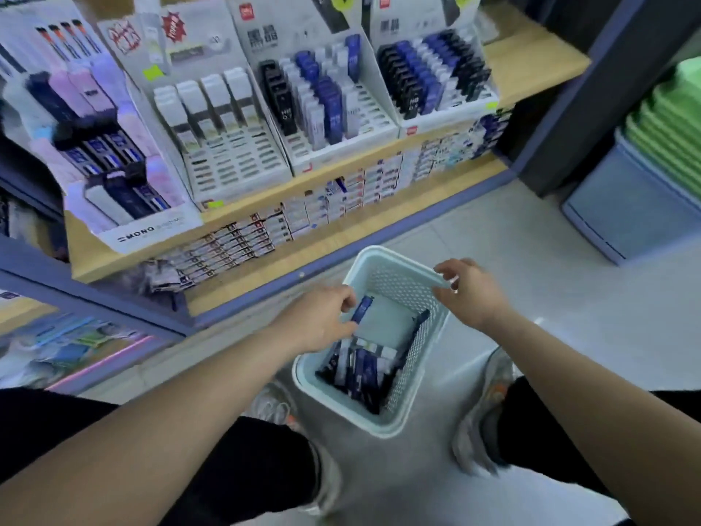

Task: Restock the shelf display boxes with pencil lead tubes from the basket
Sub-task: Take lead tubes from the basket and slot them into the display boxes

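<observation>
Our left hand (322, 320) pinches a blue lead tube (362, 308) between thumb and fingertips, just inside the left wall of the pale teal basket (383, 425). The basket sits on the floor (531, 260) at lower centre of the frame, between our shoes (273, 408). More tubes (360, 370) lie heaped at its near end. Our right hand (470, 294) is at the basket's far right rim with fingers curled; through the blur we cannot tell whether it grips the rim. Across the upper half, display boxes (326, 96) stand on the wooden shelf (531, 62), partly filled with black, blue and white tubes.
</observation>
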Available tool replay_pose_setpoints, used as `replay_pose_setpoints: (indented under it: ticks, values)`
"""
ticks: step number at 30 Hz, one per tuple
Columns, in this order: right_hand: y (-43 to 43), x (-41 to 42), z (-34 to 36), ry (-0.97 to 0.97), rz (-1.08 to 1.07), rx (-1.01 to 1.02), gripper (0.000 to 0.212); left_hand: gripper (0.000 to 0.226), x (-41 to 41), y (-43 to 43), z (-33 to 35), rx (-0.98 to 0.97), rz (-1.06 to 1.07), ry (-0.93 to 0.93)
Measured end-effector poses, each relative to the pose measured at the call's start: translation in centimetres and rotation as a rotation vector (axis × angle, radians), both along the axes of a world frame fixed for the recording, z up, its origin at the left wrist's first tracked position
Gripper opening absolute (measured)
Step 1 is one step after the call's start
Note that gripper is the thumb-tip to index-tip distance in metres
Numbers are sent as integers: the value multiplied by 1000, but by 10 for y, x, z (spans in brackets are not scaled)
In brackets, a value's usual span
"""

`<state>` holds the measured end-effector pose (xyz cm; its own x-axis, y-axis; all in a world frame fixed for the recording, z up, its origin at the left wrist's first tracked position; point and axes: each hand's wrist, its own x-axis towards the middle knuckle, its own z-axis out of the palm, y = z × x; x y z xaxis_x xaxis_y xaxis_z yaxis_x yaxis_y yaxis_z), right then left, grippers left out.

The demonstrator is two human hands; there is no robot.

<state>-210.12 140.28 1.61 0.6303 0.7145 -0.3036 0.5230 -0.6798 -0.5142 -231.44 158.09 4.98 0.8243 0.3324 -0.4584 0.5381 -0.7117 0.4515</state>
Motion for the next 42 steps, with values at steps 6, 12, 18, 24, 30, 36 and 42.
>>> replay_pose_setpoints:
  ticks: [6,12,18,24,30,36,42]
  values:
    - [-12,1,-44,13,-121,-66,62,60,23,-31,-84,-110,19,158]
    - [-4,8,-80,108,-203,94,39,83,41,-38,-154,-53,-111,244]
    - [5,19,-103,35,-200,197,25,99,43,-35,-199,-7,-175,250]
    - [17,31,-106,2,-180,216,27,97,50,-30,-213,20,-226,269]
    - [23,39,-101,1,-171,209,29,84,54,-26,-214,6,-308,311]
    - [23,36,-99,24,-201,222,30,82,60,-23,-212,-36,-327,327]
    - [23,36,-99,18,-190,223,30,77,62,-22,-212,-76,-300,378]
